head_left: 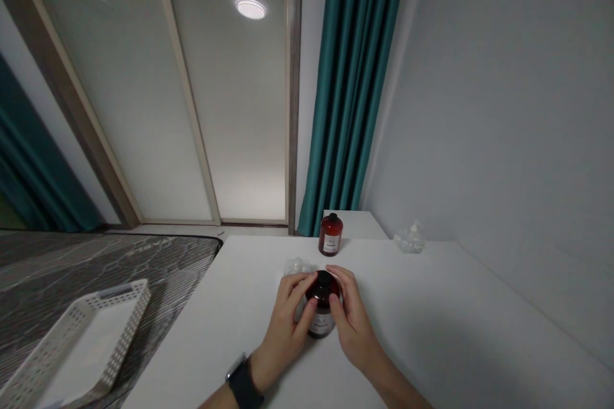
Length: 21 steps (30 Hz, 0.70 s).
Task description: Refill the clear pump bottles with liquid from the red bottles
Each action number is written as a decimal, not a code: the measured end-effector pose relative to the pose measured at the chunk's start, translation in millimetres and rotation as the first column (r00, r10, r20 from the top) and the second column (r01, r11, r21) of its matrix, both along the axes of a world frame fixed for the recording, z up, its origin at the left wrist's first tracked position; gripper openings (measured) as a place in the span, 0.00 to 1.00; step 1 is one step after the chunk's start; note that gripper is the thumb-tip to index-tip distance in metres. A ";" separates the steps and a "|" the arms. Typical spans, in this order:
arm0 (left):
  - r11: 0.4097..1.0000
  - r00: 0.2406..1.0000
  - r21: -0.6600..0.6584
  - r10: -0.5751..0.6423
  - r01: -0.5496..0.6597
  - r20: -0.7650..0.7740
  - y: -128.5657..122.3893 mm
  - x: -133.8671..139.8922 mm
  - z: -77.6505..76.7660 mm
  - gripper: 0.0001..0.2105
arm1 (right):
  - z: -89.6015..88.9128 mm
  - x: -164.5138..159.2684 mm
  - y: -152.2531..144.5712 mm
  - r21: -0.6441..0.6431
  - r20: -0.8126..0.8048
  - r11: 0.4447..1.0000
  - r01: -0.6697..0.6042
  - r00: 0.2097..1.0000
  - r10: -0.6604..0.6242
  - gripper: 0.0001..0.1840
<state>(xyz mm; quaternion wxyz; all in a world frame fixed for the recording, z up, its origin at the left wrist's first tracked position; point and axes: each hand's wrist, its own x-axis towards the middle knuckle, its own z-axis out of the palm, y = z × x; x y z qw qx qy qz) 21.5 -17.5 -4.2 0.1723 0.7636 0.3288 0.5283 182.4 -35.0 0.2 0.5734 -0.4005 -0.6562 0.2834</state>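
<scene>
A dark amber bottle (322, 324) with a black top and a pale label stands upright on the white table (230, 326). Around its left side curve the fingers of my left hand (288, 316), which wears a dark watch at the wrist. My right hand (354, 323) closes on the bottle from the right, thumb in front and fingers behind. Just beyond the left fingers lies a clear plastic item (297, 266), partly hidden by that hand. Farther back, a second amber bottle (330, 234) with a black cap and a white label stands upright.
A clear, crumpled-looking plastic item (410, 238) lies at the table's far right, near the wall (503, 108). Down on the left, a white perforated basket (115, 364) sits over the grey patterned carpet (177, 268). Behind the table hang a teal curtain (355, 89) and frosted sliding doors (240, 115).
</scene>
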 end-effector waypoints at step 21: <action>1.000 0.999 0.006 -0.024 0.024 0.023 1.4 0.4 -1.4 0.19 | 4.4 2.4 2.4 -0.009 -0.047 0.998 -0.063 0.997 0.062 0.17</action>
